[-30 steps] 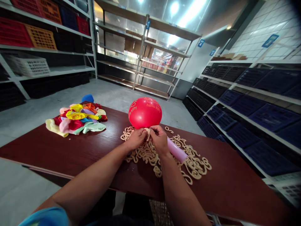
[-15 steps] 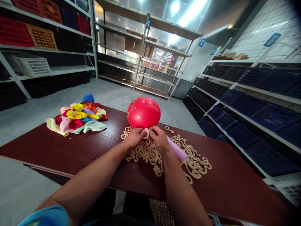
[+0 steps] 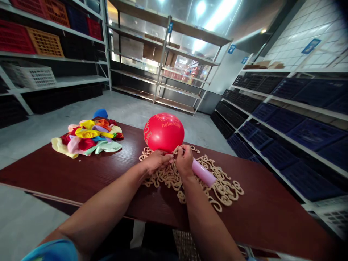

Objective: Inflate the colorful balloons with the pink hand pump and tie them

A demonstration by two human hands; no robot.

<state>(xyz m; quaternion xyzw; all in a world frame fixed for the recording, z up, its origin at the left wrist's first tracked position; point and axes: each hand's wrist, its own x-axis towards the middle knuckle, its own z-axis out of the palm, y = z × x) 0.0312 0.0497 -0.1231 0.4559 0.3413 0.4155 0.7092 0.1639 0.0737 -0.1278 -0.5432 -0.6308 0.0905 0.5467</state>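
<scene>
red balloon (image 3: 163,131) neck: hidden by left hand (image 3: 155,162) and right hand (image 3: 185,160) | pink tube (image 3: 203,173): one end behind right hand | table (image 3: 81,174): cut off at lower right | blue signs (image 3: 310,46), upper right: too small to read

Warehouse: steel shelving (image 3: 174,69), stacked plastic crates (image 3: 312,134).
</scene>
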